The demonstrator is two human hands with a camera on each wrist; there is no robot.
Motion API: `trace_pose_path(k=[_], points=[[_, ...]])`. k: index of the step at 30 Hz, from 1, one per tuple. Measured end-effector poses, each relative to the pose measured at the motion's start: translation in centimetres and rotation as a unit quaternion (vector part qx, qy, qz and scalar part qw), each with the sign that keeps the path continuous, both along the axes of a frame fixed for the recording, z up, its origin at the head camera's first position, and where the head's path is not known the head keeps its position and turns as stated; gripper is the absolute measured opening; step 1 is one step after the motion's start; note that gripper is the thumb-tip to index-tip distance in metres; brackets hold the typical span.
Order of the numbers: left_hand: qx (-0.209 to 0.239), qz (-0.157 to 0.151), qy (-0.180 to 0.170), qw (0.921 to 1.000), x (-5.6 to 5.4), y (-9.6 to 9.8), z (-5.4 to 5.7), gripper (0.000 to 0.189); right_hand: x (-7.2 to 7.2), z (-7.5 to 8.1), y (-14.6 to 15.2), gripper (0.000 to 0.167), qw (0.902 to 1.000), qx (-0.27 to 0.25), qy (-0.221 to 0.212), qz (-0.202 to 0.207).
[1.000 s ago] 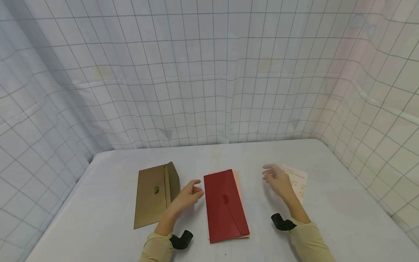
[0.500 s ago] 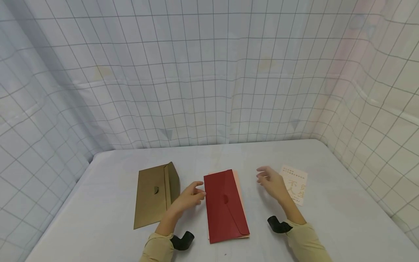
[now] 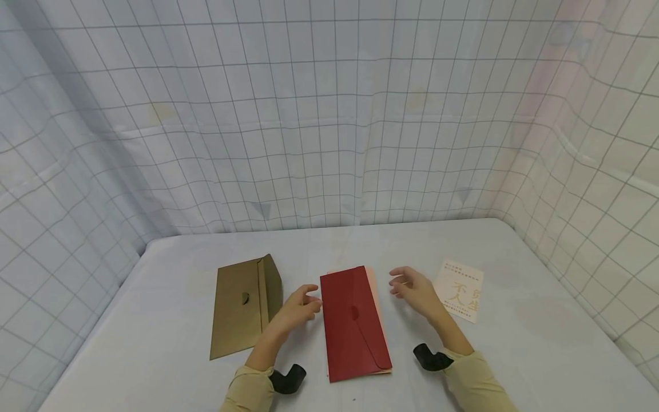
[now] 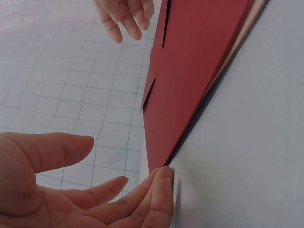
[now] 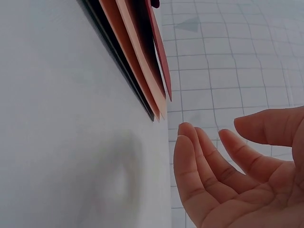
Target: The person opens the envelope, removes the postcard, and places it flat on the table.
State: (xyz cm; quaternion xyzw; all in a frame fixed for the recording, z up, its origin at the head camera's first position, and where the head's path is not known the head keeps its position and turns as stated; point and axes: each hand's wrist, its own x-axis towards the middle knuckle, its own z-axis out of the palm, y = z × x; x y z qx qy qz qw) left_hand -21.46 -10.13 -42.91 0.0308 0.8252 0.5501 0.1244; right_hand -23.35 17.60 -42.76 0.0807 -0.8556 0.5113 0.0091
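A red envelope [image 3: 355, 326] with a tucked flap lies mid-table, and pale pink paper [image 3: 374, 281] shows from under its right edge. My left hand [image 3: 297, 309] is at the envelope's left edge, fingers loosely bent and thumb apart. In the left wrist view its fingertips [image 4: 164, 173] meet the red edge; whether they press on it I cannot tell. To the right of the envelope, my right hand [image 3: 418, 293] hovers with relaxed fingers, holding nothing. The right wrist view shows pink layers [image 5: 142, 71] under the raised red side, apart from that hand.
A gold-brown envelope [image 3: 238, 309] lies at the left, its right-hand flap standing up. Beyond my right hand is a cream card [image 3: 461, 290] with gold characters. Grid-patterned white curtains [image 3: 329, 143] enclose the white table [image 3: 154, 332] at the back and sides.
My right hand has moved left, off the cream card toward the red envelope. The left hand has shifted slightly right, up to the envelope's edge. Both envelopes stay put.
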Motion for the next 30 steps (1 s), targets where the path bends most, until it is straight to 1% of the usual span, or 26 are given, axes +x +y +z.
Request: trace_pose_path(k=[4,10,17,24,30], points=[[0.000,-0.002,0.003,1.0000,0.1,0.0,0.1,0.043,0.1,-0.1,-0.3,0.030,0.9997,-0.016,-0.014,0.010],[-0.003,0.002,-0.004,1.0000,0.2,0.1,0.3,0.043,0.2,-0.1,-0.9,0.030,0.9979,-0.039,-0.037,0.036],[0.001,0.004,-0.009,0.9999,0.2,0.1,0.4,0.043,0.4,-0.5,-1.4,0.029,0.9961,-0.044,-0.052,0.057],[0.006,0.006,-0.021,0.9997,0.2,0.2,0.3,0.045,0.7,-0.9,-1.7,0.031,0.9927,-0.045,-0.063,0.092],[0.011,0.002,-0.022,0.9997,0.0,0.2,0.2,0.046,0.9,-0.7,-2.0,0.031,0.9929,-0.040,-0.067,0.089]])
